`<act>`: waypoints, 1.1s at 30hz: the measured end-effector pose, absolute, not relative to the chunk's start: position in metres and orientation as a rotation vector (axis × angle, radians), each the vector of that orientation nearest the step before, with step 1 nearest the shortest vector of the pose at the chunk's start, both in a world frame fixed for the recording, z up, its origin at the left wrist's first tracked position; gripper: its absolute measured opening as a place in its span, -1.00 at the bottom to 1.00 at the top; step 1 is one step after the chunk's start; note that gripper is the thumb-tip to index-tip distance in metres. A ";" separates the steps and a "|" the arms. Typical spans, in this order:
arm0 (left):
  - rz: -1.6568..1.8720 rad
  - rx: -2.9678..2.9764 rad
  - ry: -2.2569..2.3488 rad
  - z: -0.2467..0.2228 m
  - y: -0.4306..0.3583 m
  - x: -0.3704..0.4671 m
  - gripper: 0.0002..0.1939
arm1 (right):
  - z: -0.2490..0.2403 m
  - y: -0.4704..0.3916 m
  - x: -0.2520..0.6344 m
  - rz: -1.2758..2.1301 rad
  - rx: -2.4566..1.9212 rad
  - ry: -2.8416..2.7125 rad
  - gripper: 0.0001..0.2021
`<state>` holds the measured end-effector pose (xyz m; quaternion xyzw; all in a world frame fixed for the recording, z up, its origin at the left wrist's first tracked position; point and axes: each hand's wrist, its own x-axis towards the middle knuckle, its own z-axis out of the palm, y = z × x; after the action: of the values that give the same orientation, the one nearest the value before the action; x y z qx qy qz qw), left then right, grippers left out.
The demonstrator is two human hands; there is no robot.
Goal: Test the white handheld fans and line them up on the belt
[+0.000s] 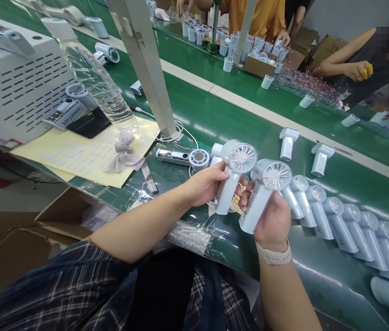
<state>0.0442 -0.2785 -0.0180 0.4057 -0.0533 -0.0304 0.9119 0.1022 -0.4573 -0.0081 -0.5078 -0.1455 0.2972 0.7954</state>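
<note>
My left hand (205,185) is closed around the handle of a pale blue handheld fan (227,195), its round clear-looking head tilted toward me. In my right hand (273,218), wearing a white wristband, is a second handheld fan (256,207) of the same kind. The two fans are held side by side above the bench edge, heads up. To the right lies a long row of similar fans (339,230), leaning one against another. Just left of my hands, a silver-and-blue fan (199,158) rests on the green surface beside a white cable (189,138).
A slanted metal post (146,64) rises from the bench. Left of it stand a water bottle (94,78), a yellow sheet (101,156) with stickers and a white vented machine (18,78). Two fans (288,142) lie on the green belt (249,119). Co-workers sit across it among many parts.
</note>
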 end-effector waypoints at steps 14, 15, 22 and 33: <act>0.126 1.006 -0.004 -0.017 -0.278 0.045 -0.19 | -0.010 -0.464 0.104 0.430 -1.018 -0.169 -0.73; 0.128 1.008 -0.005 -0.018 -0.278 0.046 -0.19 | -0.010 -0.463 0.104 0.420 -1.024 -0.178 -0.74; 0.109 1.042 0.068 -0.019 -0.277 0.047 -0.22 | -0.011 -0.460 0.106 0.436 -1.068 -0.151 -0.72; 0.326 1.482 -0.081 -0.008 -0.275 0.039 -0.52 | -0.010 -0.475 0.113 0.152 -1.368 -0.570 -0.56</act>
<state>0.0394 -0.2754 -0.0084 0.6716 -0.0369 0.1476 0.7251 0.1126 -0.4753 -0.0105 -0.6226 -0.2596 0.0690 0.7350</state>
